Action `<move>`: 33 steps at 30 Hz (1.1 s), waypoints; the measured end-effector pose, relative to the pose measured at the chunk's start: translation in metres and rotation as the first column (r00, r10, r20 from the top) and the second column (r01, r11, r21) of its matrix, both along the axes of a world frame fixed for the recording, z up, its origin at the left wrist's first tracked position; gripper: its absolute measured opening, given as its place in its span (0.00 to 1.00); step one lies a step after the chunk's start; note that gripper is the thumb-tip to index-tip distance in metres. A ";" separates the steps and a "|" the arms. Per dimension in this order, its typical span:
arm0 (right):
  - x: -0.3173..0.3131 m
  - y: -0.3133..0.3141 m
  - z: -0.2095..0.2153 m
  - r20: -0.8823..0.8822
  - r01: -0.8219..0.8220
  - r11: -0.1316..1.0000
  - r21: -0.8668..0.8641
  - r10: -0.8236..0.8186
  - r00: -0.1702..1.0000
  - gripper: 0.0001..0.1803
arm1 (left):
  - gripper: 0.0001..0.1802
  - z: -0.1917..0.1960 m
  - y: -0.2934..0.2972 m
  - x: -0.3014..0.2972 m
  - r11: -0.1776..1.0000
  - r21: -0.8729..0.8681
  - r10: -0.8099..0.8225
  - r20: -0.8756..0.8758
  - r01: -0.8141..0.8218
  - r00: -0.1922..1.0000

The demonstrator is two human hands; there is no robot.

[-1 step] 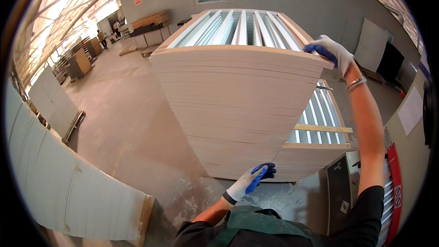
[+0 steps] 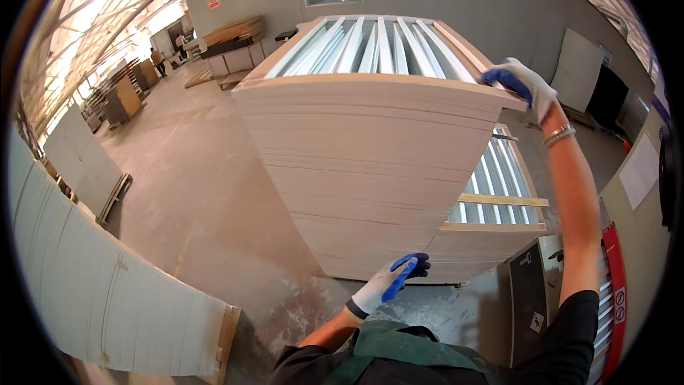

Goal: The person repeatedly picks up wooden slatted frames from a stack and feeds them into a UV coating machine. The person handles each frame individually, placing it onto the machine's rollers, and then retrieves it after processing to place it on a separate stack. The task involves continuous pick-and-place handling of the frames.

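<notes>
A tall stack of pale frames [image 2: 356, 153] stands in front of me. Its top frame [image 2: 377, 83] has a wooden border with white and silvery slats [image 2: 385, 46] running across the opening. My right hand [image 2: 524, 85], in a white and blue work glove, is closed over the top frame's near right corner. That corner juts slightly past the stack below. Low down by the stack's base is my left hand [image 2: 392, 281], gloved alike, fingers loosely extended and holding nothing.
A lower stack of slatted frames [image 2: 499, 224] adjoins at the right, a wooden strip [image 2: 506, 200] across it. Another pale stack [image 2: 121, 299] stands at near left. A dark cabinet [image 2: 531, 292] is at lower right. Two people [image 2: 158, 62] are far off at left.
My right hand has shifted slightly to the right and toward me, and the top frame's near right corner has moved with it. The left hand has stayed in place.
</notes>
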State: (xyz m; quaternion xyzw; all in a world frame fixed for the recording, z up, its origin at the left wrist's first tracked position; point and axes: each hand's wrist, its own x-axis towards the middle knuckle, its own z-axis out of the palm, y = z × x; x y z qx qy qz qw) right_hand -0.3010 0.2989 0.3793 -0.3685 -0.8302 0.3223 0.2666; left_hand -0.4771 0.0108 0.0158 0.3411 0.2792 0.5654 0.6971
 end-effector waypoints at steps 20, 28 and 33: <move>0.329 -0.301 -0.152 -0.569 0.699 0.585 -0.411 -0.764 0.304 0.25 | 0.53 0.156 0.047 0.080 0.795 0.603 0.199 -0.150 -0.070 0.968; 0.362 -0.310 -0.201 -0.386 0.870 0.116 -0.479 -0.918 -0.090 0.26 | 0.29 0.119 0.224 0.195 0.898 0.100 -0.412 -0.154 0.429 0.898; 0.331 -0.328 -0.198 -0.233 0.904 -0.204 -0.376 -0.924 -0.305 0.28 | 0.24 0.106 0.286 0.216 0.784 -0.169 -0.618 -0.114 0.598 0.778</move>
